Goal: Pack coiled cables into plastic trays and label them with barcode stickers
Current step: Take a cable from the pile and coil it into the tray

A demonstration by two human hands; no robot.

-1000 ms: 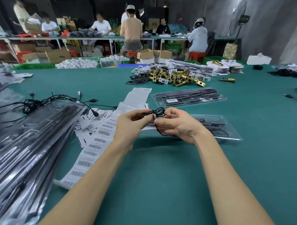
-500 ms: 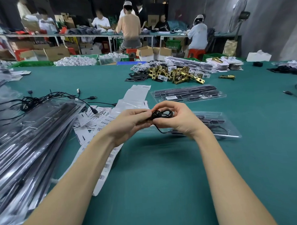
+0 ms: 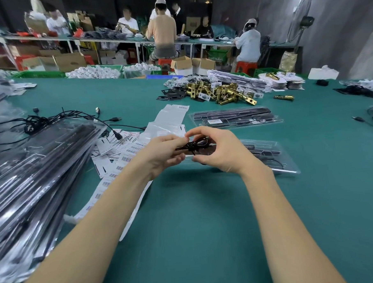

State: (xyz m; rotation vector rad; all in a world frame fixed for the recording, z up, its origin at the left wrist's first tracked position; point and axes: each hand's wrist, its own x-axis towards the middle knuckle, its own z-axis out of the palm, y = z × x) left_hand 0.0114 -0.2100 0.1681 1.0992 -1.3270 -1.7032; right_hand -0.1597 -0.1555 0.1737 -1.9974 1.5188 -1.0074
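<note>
Both hands hold the coiled cable (image 3: pixel 192 145) at frame centre, above the open plastic tray (image 3: pixel 286 158) at 3 o'clock, likely so it drops straight in. Left hand (image 3: pixel 162 154) pinches the coil's tail end; right hand (image 3: pixel 221 149) has fingers curled round the loops, keeping them bundled. Barcode stickers (image 3: pixel 126 156) lie at 9 o'clock. Versus a second ago: coil tighter, now wrapped at its middle, hands closer together.

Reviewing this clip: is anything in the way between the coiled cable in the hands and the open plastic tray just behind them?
Nothing visible blocks it. The left hand and right hand pinch the coiled cable directly over the near edge of the open tray. The tray already holds dark parts further right; its compartment under the hands is hidden.
</note>
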